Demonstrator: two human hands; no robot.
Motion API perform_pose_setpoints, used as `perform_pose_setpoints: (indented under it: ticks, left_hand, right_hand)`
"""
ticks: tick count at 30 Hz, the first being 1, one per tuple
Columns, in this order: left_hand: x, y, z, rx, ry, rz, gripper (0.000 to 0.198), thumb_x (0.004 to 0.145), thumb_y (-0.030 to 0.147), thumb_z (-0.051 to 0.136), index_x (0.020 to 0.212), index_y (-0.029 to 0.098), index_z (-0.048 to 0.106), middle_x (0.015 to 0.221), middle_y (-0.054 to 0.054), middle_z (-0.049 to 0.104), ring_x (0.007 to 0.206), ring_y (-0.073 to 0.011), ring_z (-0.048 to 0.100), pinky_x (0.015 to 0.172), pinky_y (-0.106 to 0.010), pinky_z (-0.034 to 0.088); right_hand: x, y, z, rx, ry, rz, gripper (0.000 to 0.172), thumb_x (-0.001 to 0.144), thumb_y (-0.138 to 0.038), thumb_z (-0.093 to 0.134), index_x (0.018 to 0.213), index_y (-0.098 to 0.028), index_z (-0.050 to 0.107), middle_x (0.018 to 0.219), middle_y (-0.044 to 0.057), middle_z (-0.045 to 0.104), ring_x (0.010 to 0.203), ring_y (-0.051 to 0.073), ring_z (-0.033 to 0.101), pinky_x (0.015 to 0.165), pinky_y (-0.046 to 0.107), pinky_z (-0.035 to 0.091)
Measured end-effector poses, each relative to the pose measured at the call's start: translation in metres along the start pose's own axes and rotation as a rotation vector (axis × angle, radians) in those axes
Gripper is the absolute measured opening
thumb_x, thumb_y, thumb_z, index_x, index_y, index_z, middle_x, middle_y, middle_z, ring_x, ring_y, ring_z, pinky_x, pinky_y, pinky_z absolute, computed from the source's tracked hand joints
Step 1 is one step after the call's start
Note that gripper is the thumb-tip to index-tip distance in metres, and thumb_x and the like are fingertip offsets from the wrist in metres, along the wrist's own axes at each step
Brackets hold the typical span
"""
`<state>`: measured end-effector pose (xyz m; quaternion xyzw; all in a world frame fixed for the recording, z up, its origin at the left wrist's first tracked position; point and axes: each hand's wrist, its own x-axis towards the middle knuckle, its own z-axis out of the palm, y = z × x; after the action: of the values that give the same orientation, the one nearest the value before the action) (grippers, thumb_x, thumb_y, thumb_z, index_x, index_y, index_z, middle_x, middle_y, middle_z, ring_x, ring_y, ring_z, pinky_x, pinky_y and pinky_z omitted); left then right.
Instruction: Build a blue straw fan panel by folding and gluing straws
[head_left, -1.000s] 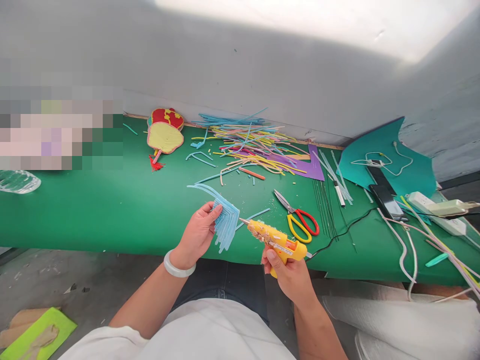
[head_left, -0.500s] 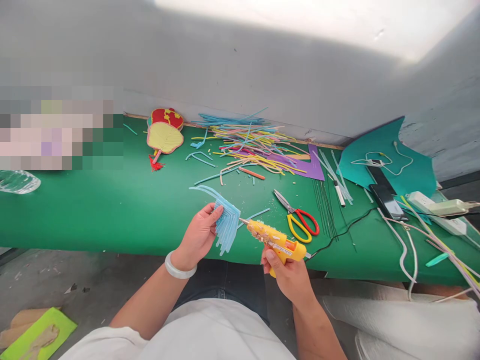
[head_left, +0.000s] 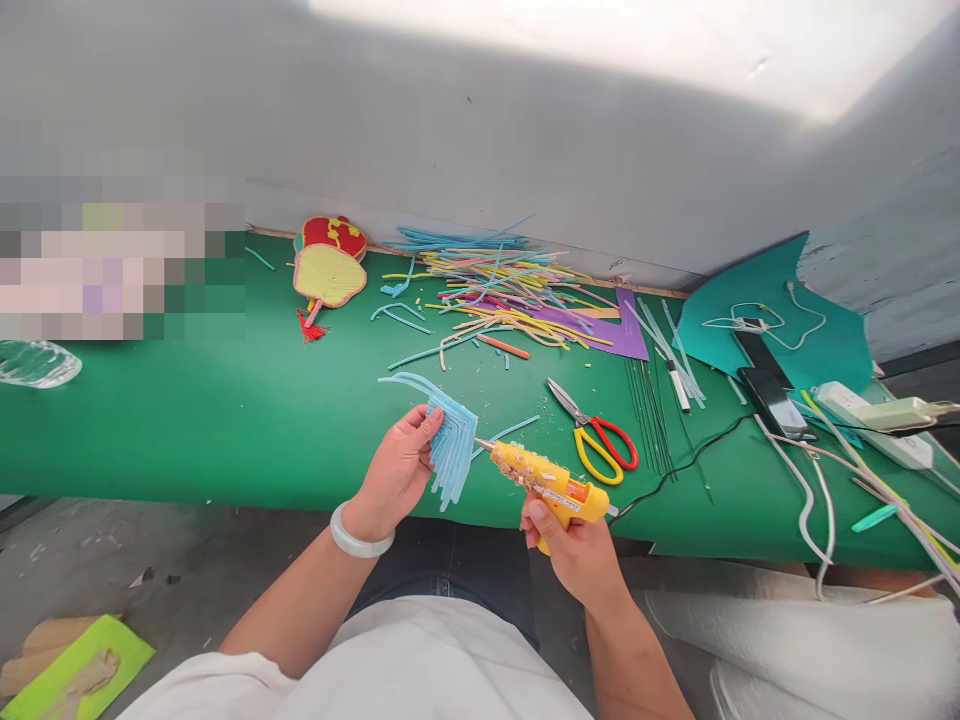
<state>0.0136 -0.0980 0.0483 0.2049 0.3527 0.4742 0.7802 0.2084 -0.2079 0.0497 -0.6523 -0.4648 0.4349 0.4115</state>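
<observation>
Pinched between the thumb and fingers of my left hand (head_left: 399, 455) is a wing-like piece made of light blue pipe cleaners (head_left: 454, 450), bent and laid side by side. Two longer blue ends curve away from its top to the left. My right hand (head_left: 574, 545) is wrapped round the handle of a yellow glue gun (head_left: 551, 480), which has stringy glue residue along its barrel. The metal nozzle points left and is at the right edge of the blue piece; whether it touches I cannot tell. A loose blue pipe cleaner (head_left: 517, 428) lies behind the nozzle.
Scissors (head_left: 592, 430) lie right of the glue gun on the green table (head_left: 187, 410). Behind is a pile of coloured pipe cleaners (head_left: 510, 280). A fan-shaped craft (head_left: 330, 275) lies left of it. A phone (head_left: 776, 403), power strip (head_left: 870, 425) and black cord (head_left: 686, 467) are at right.
The glue gun and the blue piece have shifted very slightly left. Both hands keep their grips, and the other things stay where they were.
</observation>
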Motion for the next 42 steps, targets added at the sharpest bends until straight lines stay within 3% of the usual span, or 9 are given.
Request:
perform_pose_setpoints:
  ticks: [17,42]
  left_hand:
    - [-0.001,0.001,0.003,-0.070,0.027,0.010,0.030,0.072,0.032,0.086,0.082,0.016,0.062,0.066,0.006,0.060,0.050,-0.0043,0.052,0.046,-0.016,0.042]
    - [0.001,0.002,0.003,-0.098,0.091,0.026,0.033,0.067,0.031,0.089,0.083,0.016,0.063,0.067,0.006,0.060,0.051,-0.0042,0.051,0.048,-0.016,0.042]
  right_hand:
    - [0.001,0.015,-0.004,0.006,-0.053,0.000,0.048,0.084,-0.062,0.063,0.066,-0.018,0.064,0.056,0.003,0.061,0.053,0.014,0.058,0.051,0.025,0.047]
    - [-0.001,0.001,-0.002,-0.014,-0.088,-0.014,0.051,0.081,-0.066,0.062,0.066,-0.018,0.064,0.055,0.003,0.060,0.049,0.014,0.058,0.048,0.025,0.049]
